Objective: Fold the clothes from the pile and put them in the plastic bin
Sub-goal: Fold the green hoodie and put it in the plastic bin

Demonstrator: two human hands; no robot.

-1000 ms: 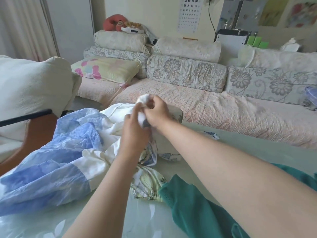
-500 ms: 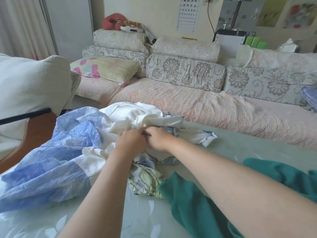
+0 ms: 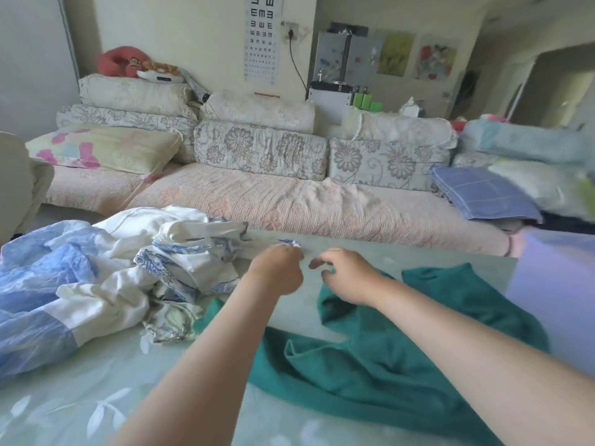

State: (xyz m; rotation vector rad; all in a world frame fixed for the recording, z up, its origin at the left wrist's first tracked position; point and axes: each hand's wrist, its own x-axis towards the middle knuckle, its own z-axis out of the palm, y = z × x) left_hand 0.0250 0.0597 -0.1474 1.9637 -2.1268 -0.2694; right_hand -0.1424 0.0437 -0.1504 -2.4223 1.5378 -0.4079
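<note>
The blue-printed white garment (image 3: pixel 193 262) lies crumpled on the right edge of the pile (image 3: pixel 106 294), at the table's (image 3: pixel 80 400) far left. One narrow end of it trails rightward to the left hand (image 3: pixel 277 273), whose curled fingers pinch that printed tip. So the bulk lies left of the grip, its long axis running roughly left to right, and the left hand is the nearer one. The right hand (image 3: pixel 349 276) hovers just beside it, fingers loosely curled over the edge of a green garment (image 3: pixel 370 365). Whether they pinch that cloth I cannot tell. A blurred lilac shape (image 3: pixel 553 300) at the right edge is cut off and may be the bin, but that is unclear.
</note>
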